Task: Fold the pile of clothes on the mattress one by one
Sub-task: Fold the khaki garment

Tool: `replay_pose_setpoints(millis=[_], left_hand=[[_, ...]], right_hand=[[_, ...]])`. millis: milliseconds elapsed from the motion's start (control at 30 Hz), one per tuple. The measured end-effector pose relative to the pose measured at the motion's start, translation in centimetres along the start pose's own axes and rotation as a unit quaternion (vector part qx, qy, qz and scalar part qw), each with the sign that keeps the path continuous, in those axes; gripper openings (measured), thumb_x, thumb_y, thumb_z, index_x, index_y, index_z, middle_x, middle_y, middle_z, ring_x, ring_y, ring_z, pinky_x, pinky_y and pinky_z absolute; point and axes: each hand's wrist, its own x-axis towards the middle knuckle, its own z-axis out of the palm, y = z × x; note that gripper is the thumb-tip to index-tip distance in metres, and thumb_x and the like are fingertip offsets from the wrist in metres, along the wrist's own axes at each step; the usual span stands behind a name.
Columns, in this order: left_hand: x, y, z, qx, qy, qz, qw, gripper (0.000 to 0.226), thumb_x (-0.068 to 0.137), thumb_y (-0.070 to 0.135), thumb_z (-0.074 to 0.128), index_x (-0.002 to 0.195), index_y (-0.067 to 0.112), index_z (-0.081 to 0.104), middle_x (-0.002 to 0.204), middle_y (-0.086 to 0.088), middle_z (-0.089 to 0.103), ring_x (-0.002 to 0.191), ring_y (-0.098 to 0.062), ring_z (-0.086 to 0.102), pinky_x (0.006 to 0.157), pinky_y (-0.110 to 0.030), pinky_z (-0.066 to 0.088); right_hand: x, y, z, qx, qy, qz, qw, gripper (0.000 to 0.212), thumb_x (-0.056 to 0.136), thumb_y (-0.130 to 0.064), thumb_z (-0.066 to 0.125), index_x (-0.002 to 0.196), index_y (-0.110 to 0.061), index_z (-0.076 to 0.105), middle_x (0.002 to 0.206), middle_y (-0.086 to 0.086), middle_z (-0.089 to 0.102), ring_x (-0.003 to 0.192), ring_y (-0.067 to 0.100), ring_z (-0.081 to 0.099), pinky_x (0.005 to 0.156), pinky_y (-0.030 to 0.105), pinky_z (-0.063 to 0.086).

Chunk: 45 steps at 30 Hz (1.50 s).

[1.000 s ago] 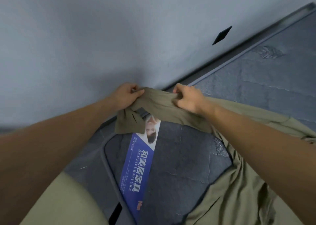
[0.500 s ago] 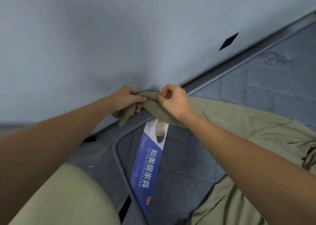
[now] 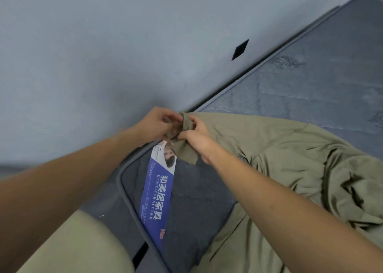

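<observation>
1. Nearest the camera, a knee in pale khaki cloth [image 3: 68,245] sits at the lower left, off the corner of the mattress [image 3: 323,90]; the person seems to crouch there so both arms can reach across the corner.
2. A blue label strip [image 3: 158,198] runs along the mattress corner, its top end partly covered by hanging cloth.
3. The olive garment [image 3: 290,158] lies spread and rumpled over the near right part of the mattress. Most of it rests flat, which lets the weight stay on the bed while one end is worked.
4. The right hand [image 3: 196,137] is curled around a bunched end of the garment, lifting it just above the mattress edge, probably to find a hem or corner before straightening it.
5. The left hand [image 3: 159,123] meets it at the same bunch, fingers bent and apparently pinching the cloth, though motion blur makes the exact hold uncertain.
6. Beyond the hands, the grey wall [image 3: 103,44] stands close behind the mattress, with a small dark diamond mark [image 3: 240,49] on it.
</observation>
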Motion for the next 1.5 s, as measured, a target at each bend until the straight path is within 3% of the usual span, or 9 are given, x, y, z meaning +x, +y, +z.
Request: replay_pose_setpoints(millis=[200, 300, 400, 767, 933, 1067, 1233, 1367, 1500], left_hand=[[3.4, 1.3, 5.1, 0.221, -0.084, 0.105, 0.966, 0.085, 0.056, 0.062, 0.076, 0.134, 0.032, 0.062, 0.126, 0.006, 0.062, 0.122, -0.013, 0.055, 0.105, -0.030, 0.043], [5.4, 3.6, 8.6, 0.305, -0.184, 0.086, 0.930, 0.049, 0.073, 0.051, 0.085, 0.115, 0.030, 0.072, 0.101, 0.014, 0.069, 0.097, -0.010, 0.064, 0.081, -0.022, 0.044], [7.2, 4.8, 11.7, 0.355, -0.237, 0.078, 0.901, 0.025, 0.082, 0.039, 0.086, 0.078, 0.026, 0.065, 0.069, 0.014, 0.055, 0.066, -0.007, 0.052, 0.057, -0.018, 0.033], [12.6, 11.4, 20.0, 0.447, -0.408, 0.052, 0.794, 0.026, 0.087, 0.028, 0.083, 0.072, 0.017, 0.065, 0.067, 0.011, 0.055, 0.053, 0.006, 0.049, 0.056, -0.017, 0.038], [12.4, 15.1, 27.8, 0.402, -0.357, 0.112, 0.836, 0.046, 0.086, 0.050, 0.074, 0.067, 0.011, 0.059, 0.062, 0.010, 0.048, 0.056, -0.002, 0.045, 0.057, -0.019, 0.033], [10.0, 17.7, 36.8, 0.372, -0.311, 0.158, 0.860, 0.100, 0.059, 0.098, 0.058, 0.080, 0.001, 0.064, 0.064, 0.010, 0.051, 0.059, -0.003, 0.048, 0.058, -0.019, 0.035], [6.4, 20.3, 49.8, 0.401, -0.334, 0.152, 0.839, 0.035, 0.076, 0.059, 0.073, 0.090, 0.028, 0.077, 0.077, 0.015, 0.074, 0.080, -0.009, 0.067, 0.068, -0.021, 0.048], [3.0, 22.6, 60.3, 0.387, -0.356, 0.153, 0.837, 0.058, 0.070, 0.077, 0.077, 0.084, 0.021, 0.076, 0.077, 0.001, 0.073, 0.076, -0.014, 0.067, 0.073, -0.032, 0.048], [-1.3, 24.7, 72.1, 0.387, -0.404, 0.171, 0.811, 0.065, 0.068, 0.083, 0.073, 0.084, 0.020, 0.077, 0.083, -0.008, 0.075, 0.081, -0.027, 0.071, 0.076, -0.038, 0.050]], right_hand=[[-3.0, 1.2, -7.7, -0.070, 0.006, 0.008, 0.997, 0.047, 0.071, -0.011, 0.080, 0.112, -0.023, 0.062, 0.095, 0.010, 0.067, 0.075, 0.018, 0.062, 0.070, 0.032, 0.049], [-4.6, 2.2, -12.7, -0.109, 0.033, -0.003, 0.994, 0.027, 0.085, 0.007, 0.066, 0.090, -0.019, 0.059, 0.065, -0.002, 0.062, 0.050, 0.004, 0.056, 0.052, 0.021, 0.044], [-6.6, 3.2, -17.9, -0.180, 0.044, -0.002, 0.983, 0.023, 0.092, -0.001, 0.061, 0.076, -0.018, 0.062, 0.064, -0.003, 0.060, 0.061, 0.010, 0.055, 0.057, 0.025, 0.042], [-19.3, 7.1, -38.2, -0.227, 0.196, 0.026, 0.954, 0.031, 0.097, 0.007, 0.055, 0.083, -0.020, 0.058, 0.076, -0.005, 0.060, 0.066, 0.000, 0.054, 0.064, 0.015, 0.043], [-26.9, 10.4, -48.0, -0.274, 0.221, 0.095, 0.931, 0.027, 0.099, 0.005, 0.049, 0.085, -0.012, 0.064, 0.051, -0.010, 0.059, 0.038, 0.000, 0.051, 0.036, 0.013, 0.032], [-31.9, 14.9, -55.0, -0.298, 0.258, 0.094, 0.914, 0.020, 0.099, 0.004, 0.052, 0.097, -0.006, 0.069, 0.081, 0.000, 0.071, 0.067, 0.004, 0.067, 0.057, 0.015, 0.044], [-41.6, 21.5, -63.0, -0.286, 0.262, 0.132, 0.912, 0.014, 0.101, -0.002, 0.058, 0.090, -0.008, 0.065, 0.075, 0.001, 0.063, 0.060, 0.004, 0.051, 0.066, 0.024, 0.042], [-50.7, 26.3, -69.0, -0.268, 0.280, 0.179, 0.904, 0.036, 0.103, -0.001, 0.052, 0.071, -0.015, 0.056, 0.038, -0.014, 0.047, 0.035, -0.001, 0.044, 0.039, 0.013, 0.033], [-60.1, 31.7, -74.2, -0.263, 0.277, 0.207, 0.901, 0.042, 0.102, -0.003, 0.054, 0.063, -0.019, 0.056, 0.044, -0.015, 0.051, 0.047, 0.000, 0.046, 0.057, 0.020, 0.039]])
